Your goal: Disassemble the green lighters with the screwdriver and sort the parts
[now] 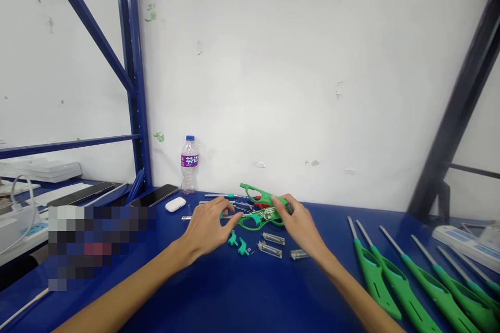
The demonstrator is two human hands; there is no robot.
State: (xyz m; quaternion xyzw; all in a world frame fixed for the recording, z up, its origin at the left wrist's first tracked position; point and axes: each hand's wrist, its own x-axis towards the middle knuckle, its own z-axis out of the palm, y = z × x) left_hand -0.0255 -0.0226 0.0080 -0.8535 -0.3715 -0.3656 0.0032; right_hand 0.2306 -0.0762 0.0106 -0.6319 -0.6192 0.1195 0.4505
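Observation:
My right hand [296, 218] grips a green lighter casing half [260, 195], tilted above another green lighter half [250, 225] with a clear fuel tank and wires showing at its handle. My left hand [211, 223] curls around the lighter's metal tube [186, 218], whose end sticks out to the left. Its fingers partly hide the tube and a bit of teal plastic. Just in front lie teal triggers [242, 247], and several clear fuel tanks [269, 250] rest by my right wrist. Behind the hands are more metal tubes [219, 196] and thin wires.
Several green long-nosed lighters [375, 270] lie in a row at the right, near a white power strip [469, 244]. At the back left are a plastic bottle [189, 166], a phone [156, 195] and a white earbud case [175, 204]. Blue rack posts [135, 78] frame the table.

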